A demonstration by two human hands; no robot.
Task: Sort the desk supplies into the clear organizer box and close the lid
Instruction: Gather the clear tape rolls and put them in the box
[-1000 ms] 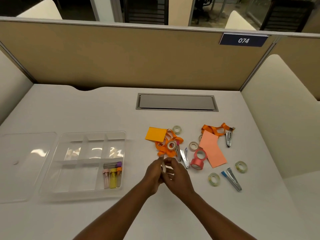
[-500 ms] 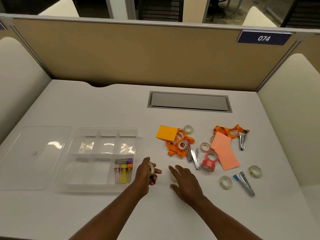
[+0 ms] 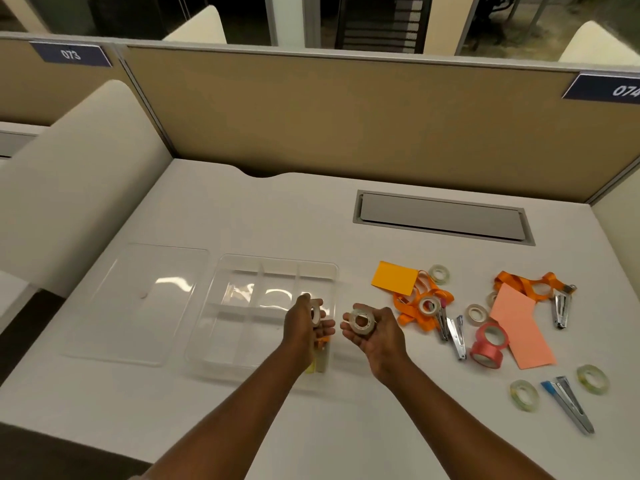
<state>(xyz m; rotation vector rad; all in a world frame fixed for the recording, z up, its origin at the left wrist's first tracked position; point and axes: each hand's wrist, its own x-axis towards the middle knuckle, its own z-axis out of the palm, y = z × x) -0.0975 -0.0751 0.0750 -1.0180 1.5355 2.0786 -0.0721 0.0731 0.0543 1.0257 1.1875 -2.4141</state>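
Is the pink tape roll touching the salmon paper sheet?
Touching. The head view shows the pink tape roll lying against the salmon paper sheet, its rim overlapping the sheet's left edge with no desk visible between.

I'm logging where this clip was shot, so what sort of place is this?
Most likely an open-plan office cubicle. Tan partition panels fence the white desk, numbered plates reading 073 and 074 mark neighbouring stations, and a cable hatch is set into the desktop.

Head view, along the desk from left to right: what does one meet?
Clear lid → organizer box → left hand holding a tape roll → right hand holding a tape roll → orange sticky note → red tape roll → blue-tipped staple remover.
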